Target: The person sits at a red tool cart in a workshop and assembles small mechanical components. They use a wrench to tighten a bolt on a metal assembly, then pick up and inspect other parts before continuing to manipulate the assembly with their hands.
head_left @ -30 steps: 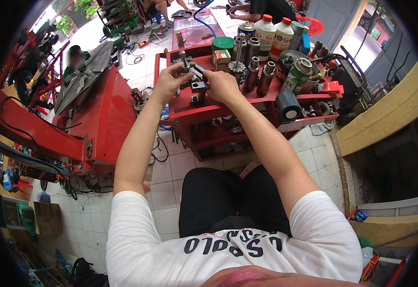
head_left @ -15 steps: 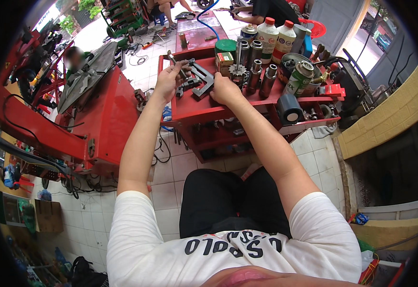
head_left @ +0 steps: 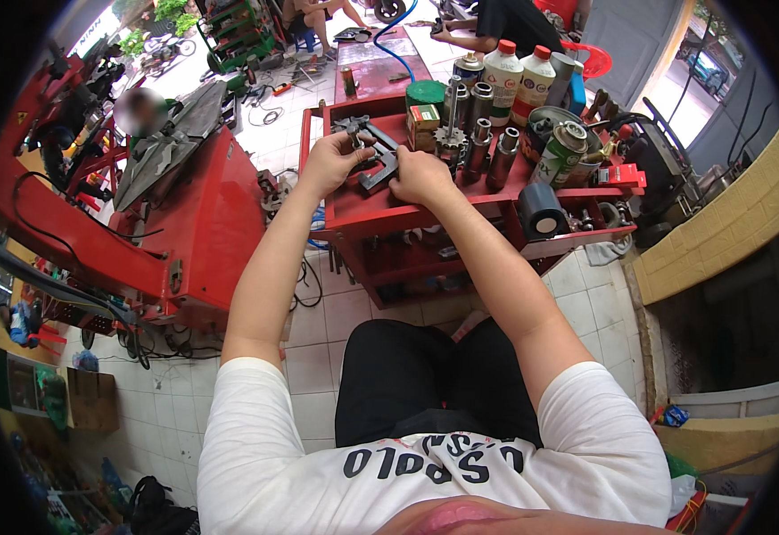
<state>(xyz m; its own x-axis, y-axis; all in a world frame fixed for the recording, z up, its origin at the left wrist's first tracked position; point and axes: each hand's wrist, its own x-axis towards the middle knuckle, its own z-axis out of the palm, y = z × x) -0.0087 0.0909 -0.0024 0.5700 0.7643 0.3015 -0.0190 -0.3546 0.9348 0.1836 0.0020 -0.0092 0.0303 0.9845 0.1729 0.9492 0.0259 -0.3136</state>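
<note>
On the left part of a red tool cart [head_left: 367, 212], my right hand [head_left: 423, 178] is closed on the side of a grey C-shaped metal frame [head_left: 377, 177], which looks like a clamp. My left hand [head_left: 332, 166] is closed at the frame's other side, its thumb and fingers pinching a small metal piece partly hidden by them. Other grey metal parts [head_left: 346, 122] lie just beyond my left fingers. Right of my right hand stand a toothed gear [head_left: 450, 139] on a shaft and several dark metal cylinders [head_left: 502, 160].
White bottles with red caps [head_left: 502, 80], a green-lidded tub [head_left: 425, 93] and a spray can [head_left: 566, 153] crowd the cart's right side. A red machine [head_left: 189, 232] stands on my left. Another person [head_left: 501, 25] works beyond the cart.
My left hand has dropped and shifted right, closer to the frame; the long metal piece in it no longer stands up above the fingers. My right hand stays on the frame.
</note>
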